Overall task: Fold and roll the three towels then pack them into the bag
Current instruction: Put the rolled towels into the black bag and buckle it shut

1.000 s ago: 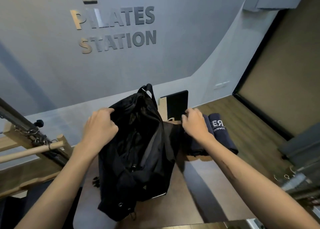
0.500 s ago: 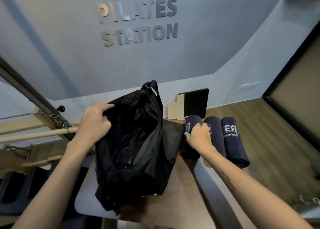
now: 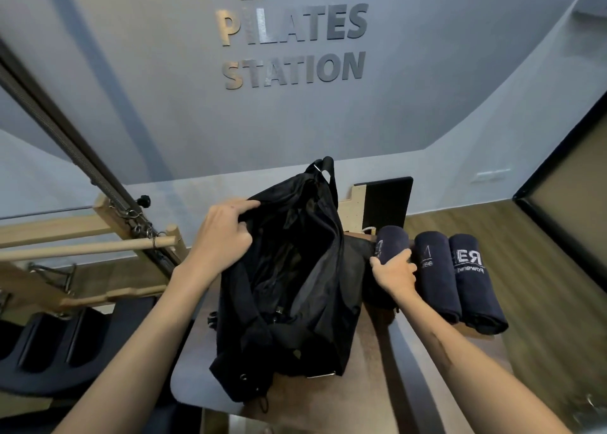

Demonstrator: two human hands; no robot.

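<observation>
A black bag (image 3: pixel 295 289) stands open on a small brown table (image 3: pixel 328 397). My left hand (image 3: pixel 223 236) grips the bag's left rim and holds the mouth open. Three rolled navy towels lie side by side to the right of the bag. My right hand (image 3: pixel 394 276) wraps around the leftmost rolled towel (image 3: pixel 389 241), the one closest to the bag. The middle rolled towel (image 3: pixel 435 276) and the right rolled towel (image 3: pixel 473 282), with white lettering, lie untouched beside it.
A wooden pilates frame with a dowel bar (image 3: pixel 98 246) and springs stands at the left. A black and wood box (image 3: pixel 384 203) leans against the grey wall behind the towels. Wooden floor (image 3: pixel 542 269) stretches to the right.
My right hand left the bag's right edge and closed around the leftmost rolled towel. The camera turned right, bringing all three towels into view. My left hand kept its hold on the bag.
</observation>
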